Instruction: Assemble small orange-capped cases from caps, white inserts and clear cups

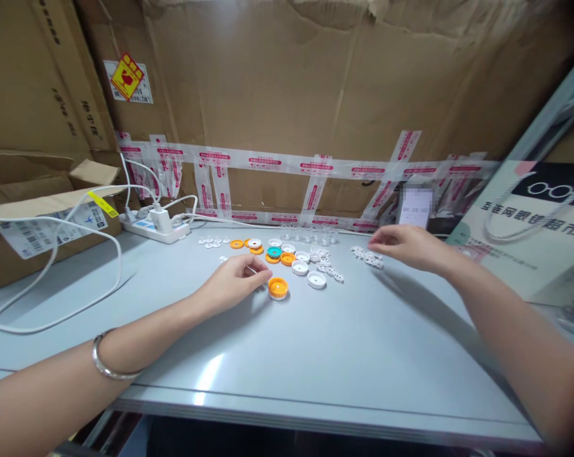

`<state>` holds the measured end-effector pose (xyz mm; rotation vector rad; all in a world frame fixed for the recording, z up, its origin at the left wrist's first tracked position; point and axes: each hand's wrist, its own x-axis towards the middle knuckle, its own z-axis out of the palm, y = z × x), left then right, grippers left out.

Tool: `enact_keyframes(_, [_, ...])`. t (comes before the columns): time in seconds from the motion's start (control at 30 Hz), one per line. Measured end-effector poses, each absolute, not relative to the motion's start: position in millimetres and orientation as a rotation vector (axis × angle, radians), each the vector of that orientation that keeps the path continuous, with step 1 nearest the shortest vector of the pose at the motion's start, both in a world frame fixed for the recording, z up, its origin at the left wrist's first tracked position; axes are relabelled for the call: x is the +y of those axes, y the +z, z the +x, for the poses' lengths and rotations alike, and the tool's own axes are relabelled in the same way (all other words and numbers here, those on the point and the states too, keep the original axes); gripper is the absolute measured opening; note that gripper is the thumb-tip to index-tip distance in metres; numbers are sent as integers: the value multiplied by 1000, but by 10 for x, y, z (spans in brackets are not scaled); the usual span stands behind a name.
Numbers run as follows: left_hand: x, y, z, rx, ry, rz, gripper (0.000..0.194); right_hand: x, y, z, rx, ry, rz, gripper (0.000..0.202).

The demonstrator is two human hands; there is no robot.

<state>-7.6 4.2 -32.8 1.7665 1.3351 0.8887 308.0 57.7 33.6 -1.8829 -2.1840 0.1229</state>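
Orange round plastic cap (pixel 278 287) lies on pale grey tabletop (pixel 315 355), just right of left hand (pixel 234 279). Left hand rests on table, fingers curled loosely; whether it pinches some small piece, cannot tell. Right hand (pixel 406 246) hovers over heap of small white plastic pieces (pixel 367 257), fingers bent down, fingertips at heap; grasp unclear. Between hands: cluster of orange, white and one teal round cap (pixel 274 252). White power strip (pixel 153 226) with cables at rear left, cardboard wall (pixel 291 82) behind.
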Motion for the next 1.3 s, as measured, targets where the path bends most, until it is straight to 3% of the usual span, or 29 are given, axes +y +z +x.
enact_keyframes(0.2, [35, -316, -84, 1308, 897, 1797, 26, 868, 92, 3472, -2354, 160, -2023, 23])
enact_keyframes(0.43, [2, -276, -61, 1316, 884, 1822, 26, 979, -52, 3405, -2352, 33, -1995, 8])
enact_keyframes(0.73, [-56, -200, -47, 1343, 941, 1860, 24, 769, 178, 3323, -2180, 13, -1886, 9])
enact_keyframes(0.83, [-95, -160, -38, 1336, 985, 1973, 20, 590, 290, 3096, -2086, 278, -1693, 21])
enact_keyframes(0.93, [-143, -127, -18, 1299, 1059, 2088, 18, 407, 287, 2725, -1755, 924, -1181, 28])
enact_keyframes(1.03, [-171, -102, 18, 1247, 1165, 2161, 19, 261, 217, 2364, -1510, 1303, -991, 28])
enact_keyframes(1.23, [-58, -13, 156, 967, 1269, 2169, 38, 131, 126, 2115, -1420, 1611, -857, 21])
enact_keyframes(1.3, [0, 8, 214, 891, 1209, 2049, 36, 118, 114, 2125, -1430, 1614, -852, 19])
